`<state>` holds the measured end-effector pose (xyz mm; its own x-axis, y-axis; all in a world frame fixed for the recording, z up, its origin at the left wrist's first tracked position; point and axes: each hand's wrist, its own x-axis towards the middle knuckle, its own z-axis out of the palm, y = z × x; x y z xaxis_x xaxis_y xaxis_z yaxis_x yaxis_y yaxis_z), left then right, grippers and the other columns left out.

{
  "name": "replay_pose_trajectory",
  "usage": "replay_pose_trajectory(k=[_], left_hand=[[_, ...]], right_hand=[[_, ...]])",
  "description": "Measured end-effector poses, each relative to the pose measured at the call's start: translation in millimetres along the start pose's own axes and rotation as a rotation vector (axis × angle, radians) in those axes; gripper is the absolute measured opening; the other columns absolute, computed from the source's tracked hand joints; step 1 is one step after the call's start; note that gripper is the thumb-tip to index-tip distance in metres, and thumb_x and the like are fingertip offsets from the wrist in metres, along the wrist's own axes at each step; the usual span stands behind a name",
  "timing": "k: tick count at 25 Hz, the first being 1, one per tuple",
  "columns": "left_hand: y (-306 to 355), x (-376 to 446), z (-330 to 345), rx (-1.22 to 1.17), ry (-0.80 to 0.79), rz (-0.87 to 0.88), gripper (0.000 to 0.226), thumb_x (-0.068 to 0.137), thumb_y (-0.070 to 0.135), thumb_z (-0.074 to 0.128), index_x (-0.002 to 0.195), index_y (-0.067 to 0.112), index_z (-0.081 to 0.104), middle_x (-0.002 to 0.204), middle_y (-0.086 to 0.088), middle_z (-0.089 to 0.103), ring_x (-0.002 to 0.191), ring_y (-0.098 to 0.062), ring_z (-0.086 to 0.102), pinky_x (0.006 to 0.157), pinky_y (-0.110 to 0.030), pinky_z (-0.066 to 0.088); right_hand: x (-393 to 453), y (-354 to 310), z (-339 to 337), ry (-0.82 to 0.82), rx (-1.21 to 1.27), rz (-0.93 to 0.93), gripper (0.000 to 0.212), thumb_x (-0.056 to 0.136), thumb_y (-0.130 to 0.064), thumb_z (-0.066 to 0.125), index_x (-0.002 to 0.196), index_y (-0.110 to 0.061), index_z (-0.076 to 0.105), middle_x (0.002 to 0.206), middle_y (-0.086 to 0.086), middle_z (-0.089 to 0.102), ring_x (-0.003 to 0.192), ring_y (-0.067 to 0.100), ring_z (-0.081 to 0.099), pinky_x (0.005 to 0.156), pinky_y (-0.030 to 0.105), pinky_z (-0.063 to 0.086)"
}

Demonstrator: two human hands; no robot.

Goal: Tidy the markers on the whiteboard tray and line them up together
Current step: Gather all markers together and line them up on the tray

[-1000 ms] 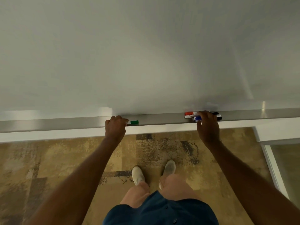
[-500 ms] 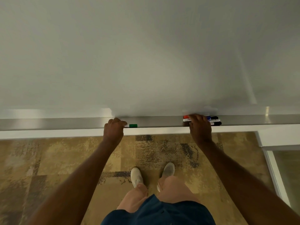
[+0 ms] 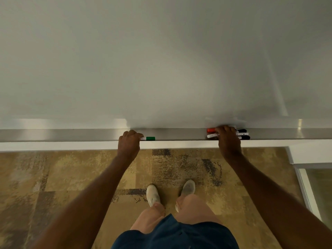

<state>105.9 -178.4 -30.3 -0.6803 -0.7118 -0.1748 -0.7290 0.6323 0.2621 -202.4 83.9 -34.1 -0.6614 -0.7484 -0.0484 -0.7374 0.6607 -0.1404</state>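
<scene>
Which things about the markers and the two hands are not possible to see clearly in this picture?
All in the head view:
- How many markers are in the group: the right hand covers their middles.
- The body of the green marker: the left hand hides all but the cap end.
- The print on the marker labels: too small.
- Whether either hand grips or only presses: the fingertips curl out of sight.
- Both ends of the tray: cut off by the picture edges.

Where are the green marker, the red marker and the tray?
green marker (image 3: 150, 138): head view, on its green cap.
red marker (image 3: 211, 130): head view, on its red cap.
tray (image 3: 179, 134): head view, on the bare metal between the hands.
</scene>
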Motion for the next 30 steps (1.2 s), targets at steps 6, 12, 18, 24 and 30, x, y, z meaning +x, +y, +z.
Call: replay_pose_trajectory(k=[6,12,18,24,30], left_hand=[[-0.6,0.3,-0.2,-0.003,-0.004,0.012,0.035,0.09,0.001,0.06,0.118,0.018,0.072,0.109,-0.01,0.07,0.096,-0.03,0.061,0.077,-0.041,0.049],[-3.4,-1.1,1.1,-0.064,0.005,-0.009,0.031,0.091,0.003,0.061,0.117,0.016,0.073,0.113,-0.009,0.07,0.101,-0.03,0.062,0.083,-0.043,0.05],[-5.8,-3.8,4.3,-0.173,0.097,-0.044,0.023,0.09,0.005,0.066,0.109,0.012,0.077,0.105,-0.011,0.069,0.094,-0.03,0.061,0.077,-0.038,0.049],[-4.7,-12.9,6.8,-0.33,0.125,-0.151,0.034,0.092,0.003,0.062,0.124,0.01,0.066,0.116,-0.015,0.068,0.105,-0.033,0.055,0.087,-0.042,0.048],[-7.4,-16.2,9.2,-0.462,0.137,-0.161,0.052,0.091,0.006,0.064,0.139,0.009,0.045,0.124,-0.015,0.06,0.112,-0.034,0.052,0.093,-0.043,0.046]], right_hand=[[-0.4,-2.1,-10.3,-0.018,0.013,-0.07,0.033,0.092,-0.013,0.047,0.118,-0.009,0.068,0.118,0.015,0.067,0.114,0.036,0.058,0.094,0.047,0.055],[3.6,-47.5,-46.9,-0.023,0.02,-0.147,0.029,0.09,-0.002,0.063,0.117,-0.008,0.069,0.112,0.016,0.07,0.104,0.033,0.062,0.078,0.044,0.059],[-3.9,-161.7,-48.5,-0.083,0.109,-0.421,0.036,0.09,-0.001,0.065,0.125,-0.008,0.065,0.111,0.011,0.065,0.094,0.022,0.062,0.074,0.031,0.059],[15.5,-246.3,1.0,-0.188,0.046,-0.42,0.035,0.087,-0.005,0.069,0.121,-0.008,0.06,0.105,0.014,0.067,0.097,0.031,0.063,0.069,0.043,0.058],[21.9,-278.1,16.8,-0.24,-0.014,-0.401,0.048,0.072,-0.011,0.086,0.115,-0.012,0.064,0.108,0.01,0.07,0.101,0.03,0.066,0.078,0.038,0.055]])
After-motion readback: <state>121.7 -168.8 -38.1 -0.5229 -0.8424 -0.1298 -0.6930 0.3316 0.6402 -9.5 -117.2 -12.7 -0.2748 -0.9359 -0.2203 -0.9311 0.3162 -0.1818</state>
